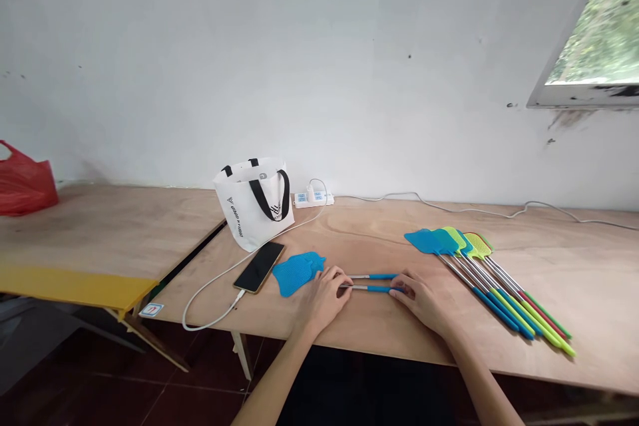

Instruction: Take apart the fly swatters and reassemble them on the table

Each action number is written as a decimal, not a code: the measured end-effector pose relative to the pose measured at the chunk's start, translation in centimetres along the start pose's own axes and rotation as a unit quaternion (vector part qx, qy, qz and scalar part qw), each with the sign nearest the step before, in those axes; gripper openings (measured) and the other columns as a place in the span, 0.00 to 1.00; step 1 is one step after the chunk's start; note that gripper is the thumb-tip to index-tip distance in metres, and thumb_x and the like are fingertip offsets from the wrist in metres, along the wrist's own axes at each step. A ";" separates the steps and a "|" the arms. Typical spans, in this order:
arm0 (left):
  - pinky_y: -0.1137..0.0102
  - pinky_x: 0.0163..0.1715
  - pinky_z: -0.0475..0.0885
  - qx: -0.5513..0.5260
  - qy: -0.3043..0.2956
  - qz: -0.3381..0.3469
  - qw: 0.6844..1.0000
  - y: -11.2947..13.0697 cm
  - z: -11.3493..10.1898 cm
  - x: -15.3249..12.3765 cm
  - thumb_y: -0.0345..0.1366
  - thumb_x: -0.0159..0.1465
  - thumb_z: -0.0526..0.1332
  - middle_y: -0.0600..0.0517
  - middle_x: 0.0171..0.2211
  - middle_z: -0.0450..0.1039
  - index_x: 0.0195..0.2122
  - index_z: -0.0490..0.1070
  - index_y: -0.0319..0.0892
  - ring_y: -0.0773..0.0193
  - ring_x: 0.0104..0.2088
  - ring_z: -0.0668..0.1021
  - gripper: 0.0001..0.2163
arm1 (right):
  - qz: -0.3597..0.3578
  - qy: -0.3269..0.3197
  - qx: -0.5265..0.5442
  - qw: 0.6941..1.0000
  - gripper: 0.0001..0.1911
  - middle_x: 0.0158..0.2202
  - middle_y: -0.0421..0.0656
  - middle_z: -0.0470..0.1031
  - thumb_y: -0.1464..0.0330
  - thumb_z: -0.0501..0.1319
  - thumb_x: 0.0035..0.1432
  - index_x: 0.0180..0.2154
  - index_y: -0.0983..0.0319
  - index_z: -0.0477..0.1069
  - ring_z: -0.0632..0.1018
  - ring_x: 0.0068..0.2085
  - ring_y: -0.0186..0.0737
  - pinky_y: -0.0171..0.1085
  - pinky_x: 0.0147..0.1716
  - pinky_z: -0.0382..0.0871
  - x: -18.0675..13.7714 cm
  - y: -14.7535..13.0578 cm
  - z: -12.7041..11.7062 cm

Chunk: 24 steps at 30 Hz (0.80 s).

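Two blue fly swatters (295,274) lie side by side on the table, their mesh heads overlapping on the left and their handles pointing right. My left hand (327,296) is closed over the metal shafts near the heads, with fingertips on the nearer shaft. At the other end, my right hand (419,296) has its fingers pinched on the blue handle ends. The fingers partly hide the handle tips and the necks of the swatters. To the right lies a fanned pile of fly swatters (492,283) in blue, yellow-green, green and red.
A black phone (259,267) with a white charging cable (200,327) lies left of the swatters. Behind it stand a white tote bag (249,213) and a power strip (313,199). A red plastic bag (27,183) sits on the neighbouring table (100,233), across a gap.
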<state>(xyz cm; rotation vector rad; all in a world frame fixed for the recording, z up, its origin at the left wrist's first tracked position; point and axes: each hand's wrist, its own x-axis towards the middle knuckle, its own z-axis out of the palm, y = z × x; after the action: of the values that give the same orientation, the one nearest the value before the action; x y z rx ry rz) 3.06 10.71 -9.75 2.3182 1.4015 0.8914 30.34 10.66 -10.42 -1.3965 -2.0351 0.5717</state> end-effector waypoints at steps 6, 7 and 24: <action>0.61 0.49 0.66 0.022 0.015 0.006 1.000 -0.3 0.3 0.1 0.24 0.64 0.56 0.52 0.44 0.74 0.42 0.74 0.48 0.58 0.48 0.76 0.13 | -0.029 0.067 -0.062 0.995 0.16 0.57 0.46 0.68 0.57 0.58 0.64 0.51 0.51 0.71 0.71 0.58 0.51 0.52 0.58 0.66 -0.1 1.7 1.3; 0.61 0.49 0.66 0.028 0.024 0.000 0.999 -0.3 0.4 0.1 0.23 0.63 0.56 0.52 0.44 0.74 0.43 0.73 0.48 0.57 0.49 0.75 0.14 | -0.026 0.067 -0.074 0.995 0.16 0.59 0.46 0.67 0.57 0.58 0.65 0.52 0.50 0.71 0.70 0.60 0.52 0.53 0.59 0.65 -0.2 1.7 1.3; 0.59 0.50 0.68 0.049 0.032 -0.036 0.998 -1.0 1.0 -0.1 0.30 0.68 0.56 0.51 0.45 0.73 0.45 0.73 0.48 0.56 0.47 0.75 0.09 | -0.010 0.075 -0.139 0.987 0.16 0.55 0.45 0.75 0.60 0.49 0.69 0.51 0.54 0.71 0.76 0.55 0.49 0.51 0.56 0.67 -0.2 2.4 1.0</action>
<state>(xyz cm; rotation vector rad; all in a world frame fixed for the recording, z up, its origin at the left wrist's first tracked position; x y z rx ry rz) 2.96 11.20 -11.09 2.3127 1.5778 0.9037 31.33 11.36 -12.72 -1.5259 -2.0600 0.1697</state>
